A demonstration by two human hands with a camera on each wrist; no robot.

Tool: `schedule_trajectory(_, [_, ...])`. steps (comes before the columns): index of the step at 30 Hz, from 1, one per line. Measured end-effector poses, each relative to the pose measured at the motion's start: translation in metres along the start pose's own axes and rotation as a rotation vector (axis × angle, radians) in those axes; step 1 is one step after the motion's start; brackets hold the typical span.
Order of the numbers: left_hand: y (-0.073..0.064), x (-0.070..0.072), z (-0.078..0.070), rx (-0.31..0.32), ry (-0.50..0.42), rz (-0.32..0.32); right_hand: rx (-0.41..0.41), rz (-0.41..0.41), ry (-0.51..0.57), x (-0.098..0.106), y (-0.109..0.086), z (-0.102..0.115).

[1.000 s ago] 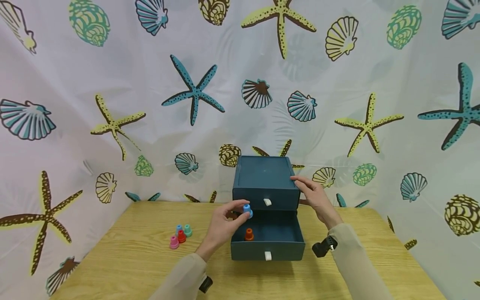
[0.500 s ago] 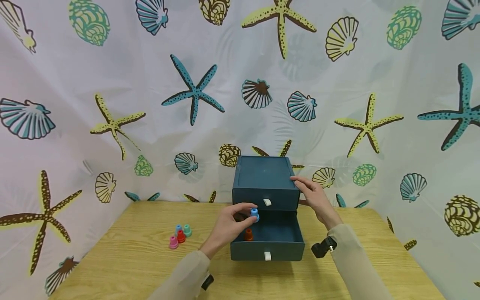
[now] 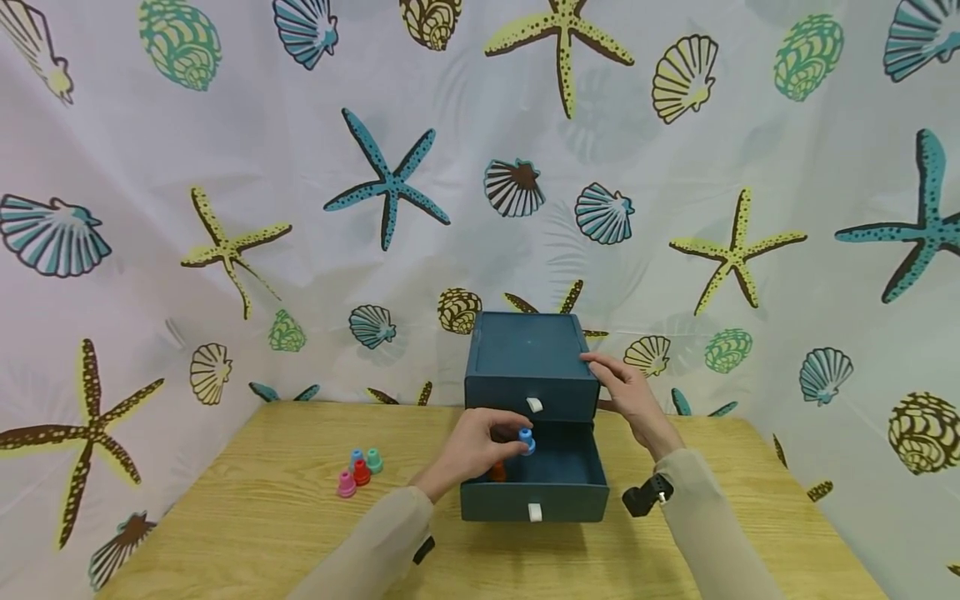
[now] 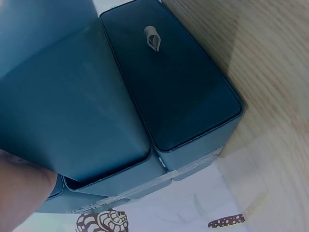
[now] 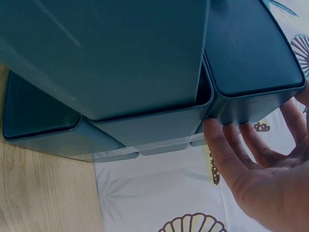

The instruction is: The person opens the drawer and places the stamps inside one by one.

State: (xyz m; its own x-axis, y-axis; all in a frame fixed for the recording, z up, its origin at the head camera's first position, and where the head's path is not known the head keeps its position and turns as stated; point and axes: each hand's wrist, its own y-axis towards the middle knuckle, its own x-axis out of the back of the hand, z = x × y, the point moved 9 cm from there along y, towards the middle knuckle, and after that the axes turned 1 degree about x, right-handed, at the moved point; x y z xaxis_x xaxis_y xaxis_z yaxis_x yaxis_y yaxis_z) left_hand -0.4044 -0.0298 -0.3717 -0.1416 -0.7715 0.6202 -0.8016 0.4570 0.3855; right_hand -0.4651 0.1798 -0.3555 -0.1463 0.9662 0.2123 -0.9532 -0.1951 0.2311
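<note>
head view, left hand (image 3: 467,446): thumb and fingers pinched blue peg (image 3: 527,440) above drawer (image 3: 570,502)
right hand (image 3: 632,398): fingers nearly straight, touched cabinet (image 3: 529,343)
orange peg (image 3: 498,472): sat in drawer

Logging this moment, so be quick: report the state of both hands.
Left hand: holding a small blue peg at the open drawer.
Right hand: open, touching the side of the cabinet.
</note>
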Motion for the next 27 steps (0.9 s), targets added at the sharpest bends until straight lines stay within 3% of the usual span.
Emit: schedule_trajectory(27, [0.0108, -0.0094, 0.0073, 0.071, 0.104, 0.067, -0.004, -0.007, -0.009, 0.0002, -0.0001, 0.0001])
